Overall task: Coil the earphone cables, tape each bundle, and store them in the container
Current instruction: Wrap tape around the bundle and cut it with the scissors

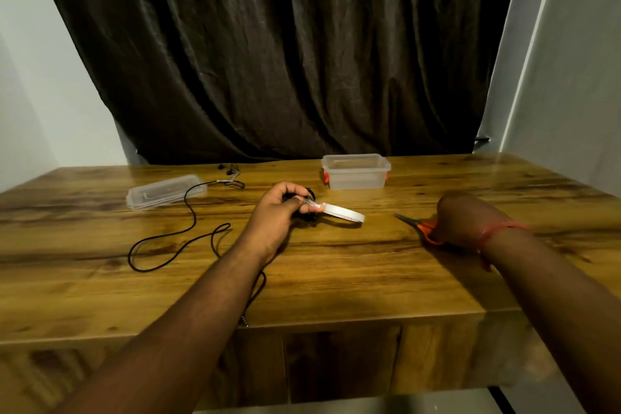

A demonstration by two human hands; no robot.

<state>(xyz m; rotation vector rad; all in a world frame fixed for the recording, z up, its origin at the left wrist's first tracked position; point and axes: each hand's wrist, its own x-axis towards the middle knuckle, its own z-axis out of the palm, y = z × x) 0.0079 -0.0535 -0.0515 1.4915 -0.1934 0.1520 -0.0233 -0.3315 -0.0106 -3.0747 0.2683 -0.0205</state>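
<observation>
My left hand grips a coiled black earphone bundle above the middle of the wooden table. A strip of clear tape runs from that bundle to the tape roll, which hangs just right of the fingers. My right hand holds orange-handled scissors on the table, blades pointing left toward the roll. A second black earphone cable lies uncoiled on the left, its earbuds near the back edge. The clear container stands open at the back.
The container's clear lid lies at the back left, beside the loose cable. The cable's plug end hangs over the table's front edge under my left forearm. A dark curtain hangs behind the table.
</observation>
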